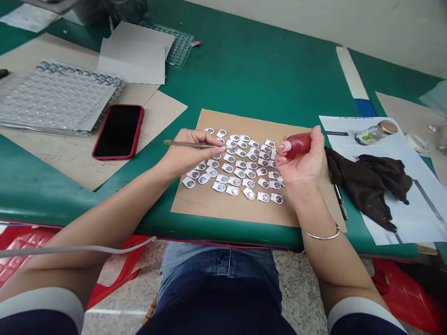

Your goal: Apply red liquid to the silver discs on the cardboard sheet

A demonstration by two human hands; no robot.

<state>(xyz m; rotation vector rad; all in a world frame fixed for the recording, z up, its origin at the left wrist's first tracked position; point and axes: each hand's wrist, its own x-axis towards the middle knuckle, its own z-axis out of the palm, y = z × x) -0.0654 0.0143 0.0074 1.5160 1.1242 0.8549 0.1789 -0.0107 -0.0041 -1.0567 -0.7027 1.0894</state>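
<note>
My left hand (186, 151) is closed on a thin, slender stick-like tool (176, 144), held level and pointing right. My right hand (303, 165) is wrapped round a dark red, smooth rounded bulb (300, 144). A fine tip seems to extend from the bulb toward my left hand; whether it touches anything is too small to tell. Under both hands lies a brown cardboard sheet (195, 204). Rows of small white tabs with round dark-and-silver emblems (240, 164) cover it, some hidden behind my fingers.
A red-cased phone (118, 131) and clear plastic trays (59, 97) lie left on brown paper. On the right are a dark brown cloth (370, 181), a brush (340, 202), printed paper (380, 232) and a small glass jar (375, 133). A grey cable (70, 251) crosses my left arm.
</note>
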